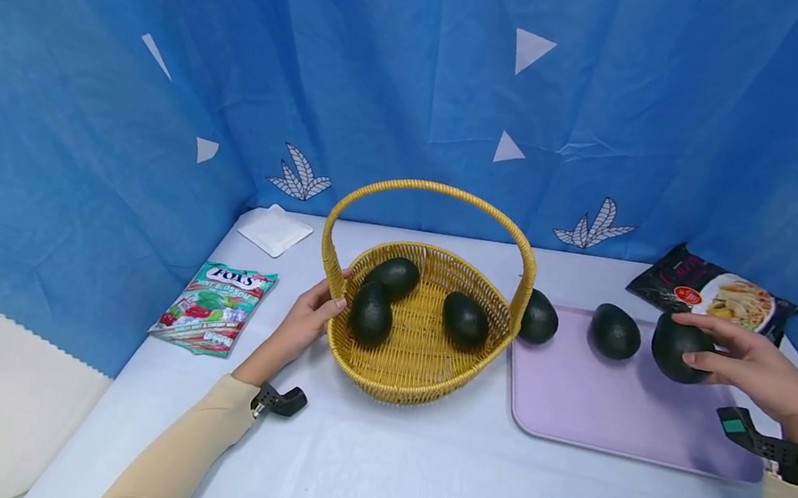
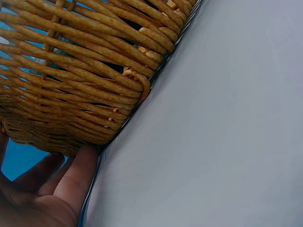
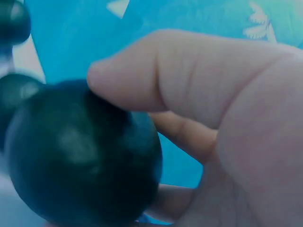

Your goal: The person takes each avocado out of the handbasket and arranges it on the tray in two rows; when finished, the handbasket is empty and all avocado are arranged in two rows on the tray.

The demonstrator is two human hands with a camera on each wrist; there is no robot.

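The right hand [image 1: 757,368] grips an avocado [image 1: 679,348] over the lilac tray [image 1: 612,412]. The left hand [image 1: 306,321] rests with relaxed fingers against the wicker basket [image 1: 413,369].

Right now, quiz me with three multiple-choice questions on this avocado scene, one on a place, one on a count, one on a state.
1. Where does the candy bag lie?
A. left of the basket
B. on the tray
C. in the basket

2. How many avocados lie in the basket?
A. one
B. three
C. five

3. What is the right hand doing?
A. resting flat on the table
B. gripping the basket handle
C. gripping an avocado

Answers: 1 A, it lies on the table beyond the left hand. 2 B, three dark fruits sit inside. 3 C, fingers curl round the fruit over the tray.
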